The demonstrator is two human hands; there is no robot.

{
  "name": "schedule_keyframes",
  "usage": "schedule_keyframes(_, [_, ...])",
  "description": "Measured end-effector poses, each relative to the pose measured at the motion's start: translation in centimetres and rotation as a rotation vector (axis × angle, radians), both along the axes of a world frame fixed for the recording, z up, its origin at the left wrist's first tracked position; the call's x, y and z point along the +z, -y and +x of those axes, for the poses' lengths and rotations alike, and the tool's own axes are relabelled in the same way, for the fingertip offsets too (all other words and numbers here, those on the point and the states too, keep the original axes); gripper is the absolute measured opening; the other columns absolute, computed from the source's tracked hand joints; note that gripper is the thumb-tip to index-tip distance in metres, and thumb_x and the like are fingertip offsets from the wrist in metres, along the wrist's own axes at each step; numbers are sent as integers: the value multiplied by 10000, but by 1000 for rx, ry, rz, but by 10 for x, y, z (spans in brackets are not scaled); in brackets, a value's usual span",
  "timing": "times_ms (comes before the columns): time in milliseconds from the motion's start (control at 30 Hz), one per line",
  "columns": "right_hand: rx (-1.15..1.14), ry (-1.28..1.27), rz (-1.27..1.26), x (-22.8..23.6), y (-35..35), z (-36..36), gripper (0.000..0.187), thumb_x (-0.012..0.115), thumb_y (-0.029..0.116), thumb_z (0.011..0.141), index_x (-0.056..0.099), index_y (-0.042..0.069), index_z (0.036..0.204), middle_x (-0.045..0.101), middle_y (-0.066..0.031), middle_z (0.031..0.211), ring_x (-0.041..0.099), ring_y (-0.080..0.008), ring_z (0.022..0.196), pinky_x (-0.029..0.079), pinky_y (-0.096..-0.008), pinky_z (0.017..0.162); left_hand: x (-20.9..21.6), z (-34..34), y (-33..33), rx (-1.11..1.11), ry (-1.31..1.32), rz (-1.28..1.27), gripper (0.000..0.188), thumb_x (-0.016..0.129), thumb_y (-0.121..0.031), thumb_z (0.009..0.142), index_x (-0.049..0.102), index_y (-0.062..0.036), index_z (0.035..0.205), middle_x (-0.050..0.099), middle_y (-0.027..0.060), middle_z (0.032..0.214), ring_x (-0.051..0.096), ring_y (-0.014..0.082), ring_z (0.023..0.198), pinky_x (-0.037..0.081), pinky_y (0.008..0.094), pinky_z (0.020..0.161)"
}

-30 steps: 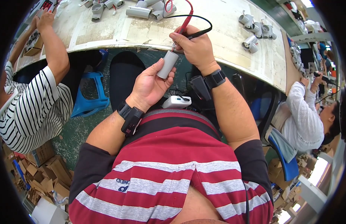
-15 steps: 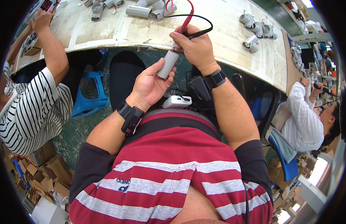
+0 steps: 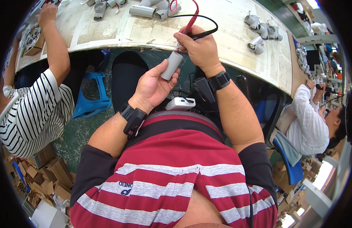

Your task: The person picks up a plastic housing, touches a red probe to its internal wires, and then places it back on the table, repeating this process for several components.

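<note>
My left hand (image 3: 155,83) is closed around a grey cylindrical tube (image 3: 171,66), held tilted just off the table's near edge. Above its upper end, my right hand (image 3: 201,49) grips a pair of test probes, one red (image 3: 191,22) and one black (image 3: 206,33), with their leads looping up over the table. The probe tips meet a small white connector (image 3: 179,46) near the tube's mouth; the exact contact is too small to make out.
Grey tubular parts (image 3: 141,11) lie at the table's far side, and more grey fittings (image 3: 261,28) sit on its right. A white box-shaped device (image 3: 180,103) is near my lap. Co-workers sit left (image 3: 35,110) and right (image 3: 309,114); a blue stool (image 3: 93,95) stands at left.
My hands, the tube and the probes stay almost in place. The co-worker at left has shifted an arm and hand slightly.
</note>
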State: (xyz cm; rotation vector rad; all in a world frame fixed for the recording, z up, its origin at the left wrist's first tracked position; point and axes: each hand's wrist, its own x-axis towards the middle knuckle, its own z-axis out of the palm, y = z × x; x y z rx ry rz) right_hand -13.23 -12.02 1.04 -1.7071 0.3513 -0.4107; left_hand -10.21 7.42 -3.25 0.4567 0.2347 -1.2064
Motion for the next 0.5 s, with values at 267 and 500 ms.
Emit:
schedule_keyframes(267, [3,5,-14,-2,1,0,190,775,163,956,699,13,1045,699,-17,826,646,-76,699,547,-220,634,-2,1,0,-7,14,-11,386,626,-289,1055,594,30,1270,683,137,1067,675,183,887,582,293,798])
schedule_keyframes(500, [-2,4,-29,-2,1,0,195,777,169,955,701,14,1046,701,-19,824,651,-80,700,546,-224,631,-2,1,0,-2,10,-1,383,628,-287,1053,597,29,1267,684,137,1062,677,184,878,582,295,795])
